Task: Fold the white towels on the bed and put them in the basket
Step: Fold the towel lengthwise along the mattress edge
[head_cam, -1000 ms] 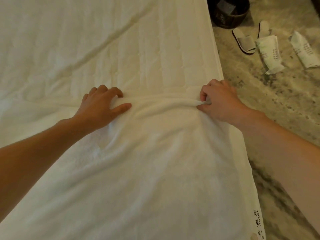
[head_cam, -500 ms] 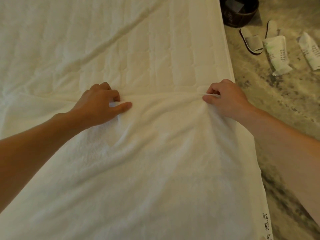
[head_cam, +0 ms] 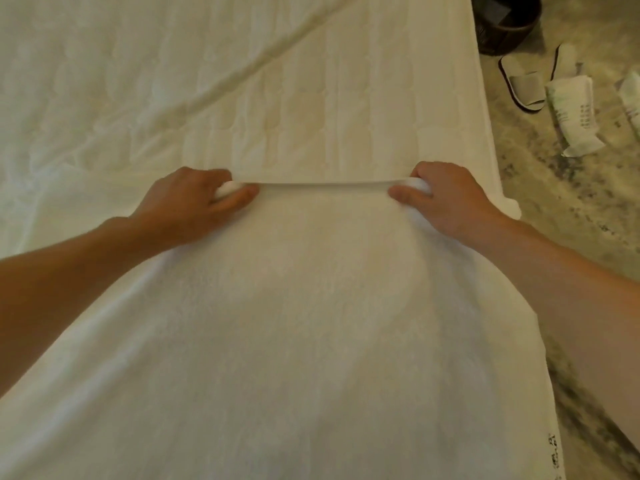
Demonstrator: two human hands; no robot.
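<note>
Towel (head_cam: 311,323) lies spread on the bed (head_cam: 173,81), near side toward the camera, right edge along the mattress side. Far edge now pulled into a straight taut line between both hands; half a second ago it sagged in a loose bunched ridge. Left hand (head_cam: 194,206) and right hand (head_cam: 446,199) each have fingers closed on a far corner, cloth wadded in the fists. Likely ready to bring that edge over for the first fold. Dark basket (head_cam: 505,26) sits on the floor (head_cam: 554,209), top right.
</note>
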